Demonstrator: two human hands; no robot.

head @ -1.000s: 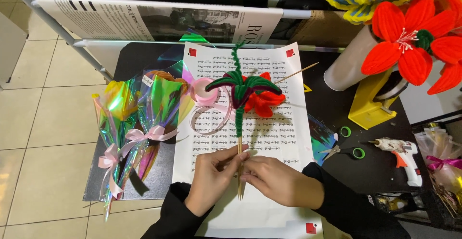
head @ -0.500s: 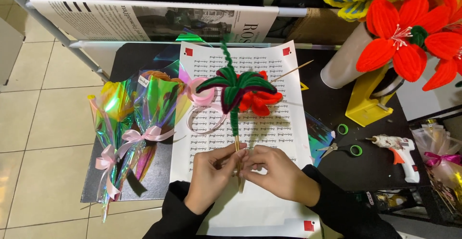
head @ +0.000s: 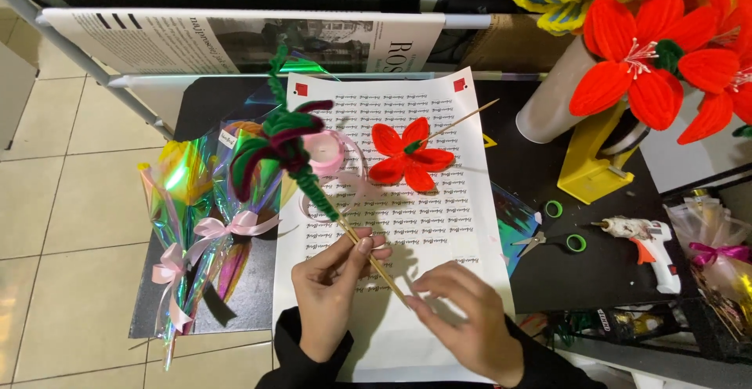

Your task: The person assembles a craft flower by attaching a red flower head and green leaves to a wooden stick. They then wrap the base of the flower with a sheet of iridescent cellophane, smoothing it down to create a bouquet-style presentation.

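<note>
Black worktable (head: 540, 271), white printed paper sheet (head: 415, 201) spread across it. Your left hand (head: 333, 299) pinches a wooden stick (head: 374, 262) between thumb and fingertips, lifting a green pipe-cleaner stem (head: 291, 150) tilted up to the left. Your right hand (head: 466, 318) has fingertips closed on the stick's lower end. Red pipe-cleaner flower (head: 407, 156) lies flat on the paper, apart from the stem. Scissors (head: 552, 240) and glue gun (head: 646, 236) sit to the right.

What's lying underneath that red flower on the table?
The red flower lies on a white printed sheet spread over the black table. A thin wooden stick runs out from behind it; the paper directly beneath is hidden.
</note>
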